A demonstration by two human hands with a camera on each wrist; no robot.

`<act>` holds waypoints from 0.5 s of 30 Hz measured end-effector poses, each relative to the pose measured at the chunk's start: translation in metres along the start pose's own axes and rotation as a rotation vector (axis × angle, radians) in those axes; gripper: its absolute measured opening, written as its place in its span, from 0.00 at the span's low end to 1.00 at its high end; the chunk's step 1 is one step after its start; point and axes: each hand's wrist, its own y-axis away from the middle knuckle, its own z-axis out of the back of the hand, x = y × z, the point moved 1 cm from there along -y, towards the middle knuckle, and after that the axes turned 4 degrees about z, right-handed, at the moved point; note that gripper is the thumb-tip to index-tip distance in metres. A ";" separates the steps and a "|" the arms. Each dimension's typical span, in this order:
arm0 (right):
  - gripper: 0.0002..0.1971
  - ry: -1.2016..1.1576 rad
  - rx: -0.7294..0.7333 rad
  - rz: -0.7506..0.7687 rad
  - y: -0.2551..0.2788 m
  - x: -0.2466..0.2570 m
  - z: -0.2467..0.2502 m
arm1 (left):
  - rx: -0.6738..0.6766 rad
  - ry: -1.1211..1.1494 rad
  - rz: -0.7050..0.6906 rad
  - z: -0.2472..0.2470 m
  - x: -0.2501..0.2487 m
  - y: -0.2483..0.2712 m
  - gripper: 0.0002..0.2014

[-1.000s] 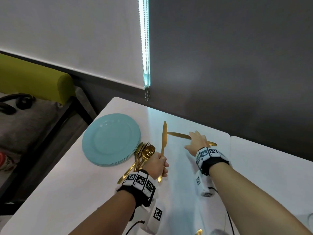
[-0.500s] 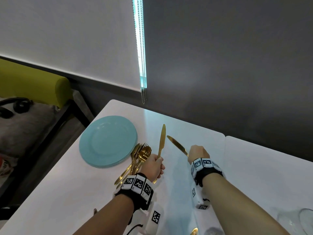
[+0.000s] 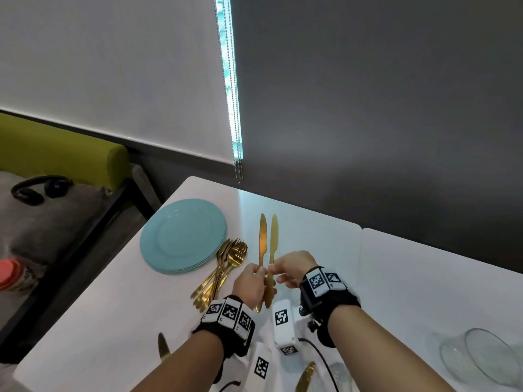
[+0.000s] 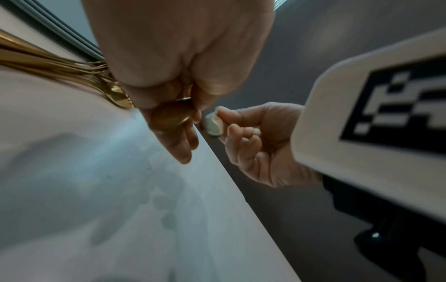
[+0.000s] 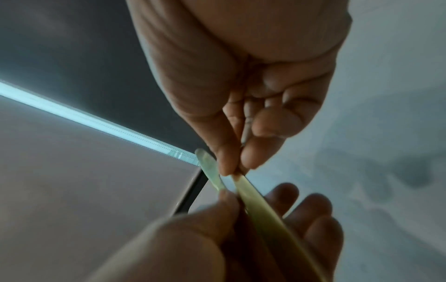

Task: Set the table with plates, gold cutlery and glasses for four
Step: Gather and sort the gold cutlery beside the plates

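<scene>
Two gold knives stand side by side, blades pointing away, over the white table (image 3: pixel 85 321). My left hand (image 3: pixel 259 275) grips the handle of the left knife (image 3: pixel 262 241). My right hand (image 3: pixel 276 274) pinches the right knife (image 3: pixel 273 239) between thumb and forefinger, pressed against the first. The right wrist view shows that pinch on the knife (image 5: pixel 260 209), with the left hand's fingers (image 5: pixel 311 219) behind it. A stack of teal plates (image 3: pixel 184 236) lies to the left, with a pile of gold forks and spoons (image 3: pixel 223 267) beside it.
Clear glasses (image 3: pixel 481 355) stand at the near right of the table. More gold cutlery (image 3: pixel 305 377) and a dark-gold blade (image 3: pixel 162 346) lie near the front edge. A grey wall borders the far side. A green-backed bench (image 3: pixel 56 154) sits left of the table.
My right hand lifted the second knife off the table and swung it round beside the knife in my left hand. The left hand stayed almost in place.
</scene>
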 end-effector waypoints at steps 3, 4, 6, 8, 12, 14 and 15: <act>0.03 0.129 0.038 0.044 0.017 -0.011 -0.005 | 0.028 0.077 0.006 -0.006 0.006 0.017 0.10; 0.04 0.112 0.043 0.073 0.023 -0.016 -0.006 | 0.029 0.089 0.008 -0.007 0.008 0.022 0.10; 0.03 0.102 0.032 0.125 0.035 -0.026 -0.010 | 0.019 0.067 0.012 -0.007 0.015 0.031 0.10; 0.08 0.203 0.020 0.171 0.050 -0.034 -0.015 | 0.007 0.001 0.008 -0.006 0.022 0.041 0.10; 0.09 0.341 -0.083 0.196 0.068 -0.054 -0.021 | 0.087 -0.084 -0.019 -0.003 0.031 0.054 0.09; 0.08 0.484 -0.112 0.159 0.074 -0.070 -0.025 | 0.125 -0.132 -0.049 0.000 0.032 0.057 0.09; 0.09 0.544 -0.139 0.126 0.076 -0.079 -0.027 | 0.146 -0.153 -0.069 0.003 0.032 0.057 0.09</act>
